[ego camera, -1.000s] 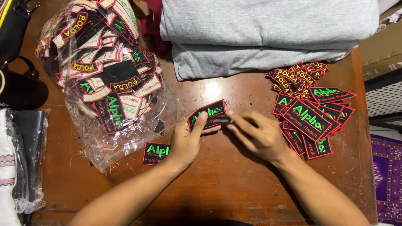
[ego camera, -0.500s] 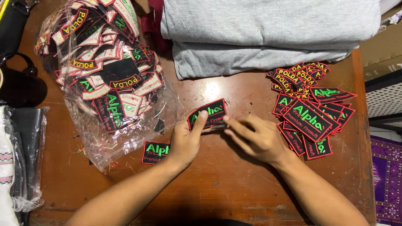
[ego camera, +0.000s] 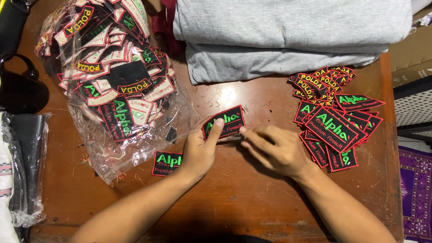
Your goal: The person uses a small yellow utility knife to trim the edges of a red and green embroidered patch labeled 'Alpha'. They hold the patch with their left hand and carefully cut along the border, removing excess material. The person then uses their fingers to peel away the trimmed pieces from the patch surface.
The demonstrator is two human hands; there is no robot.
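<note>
1. Brown wood makes up the table (ego camera: 252,202), worn and scratched, with bits of thread lying on it.
2. At the far left edge sits a dark mug (ego camera: 20,90), and nearer than it a bundle in crinkled clear wrap (ego camera: 22,175).
3. A clear plastic bag (ego camera: 112,85) lies at the far left of the table, stuffed with embroidered patches, some black with green lettering, others with yellow lettering on red-edged strips.
4. Just beside the bag's near corner a single black patch (ego camera: 166,163) with a red border lies flat, partly under the left wrist.
5. The left hand (ego camera: 200,150) rests on the table with its thumb pressed onto the left end of the held patch (ego camera: 224,121), a black rectangle with red edging and green script, tilted so its right end points farther away.
6. The right hand (ego camera: 274,148) lies close beside the left, its fingertips (ego camera: 244,130) touching the patch's near right edge; both hands grip that patch.
7. Folded grey fabric (ego camera: 288,40) is stacked at the far side, beyond the hands.
8. To the right a loose pile of patches (ego camera: 335,121) is spread out, the smaller yellow-lettered ones farther away, the larger green-lettered ones nearer.
</note>
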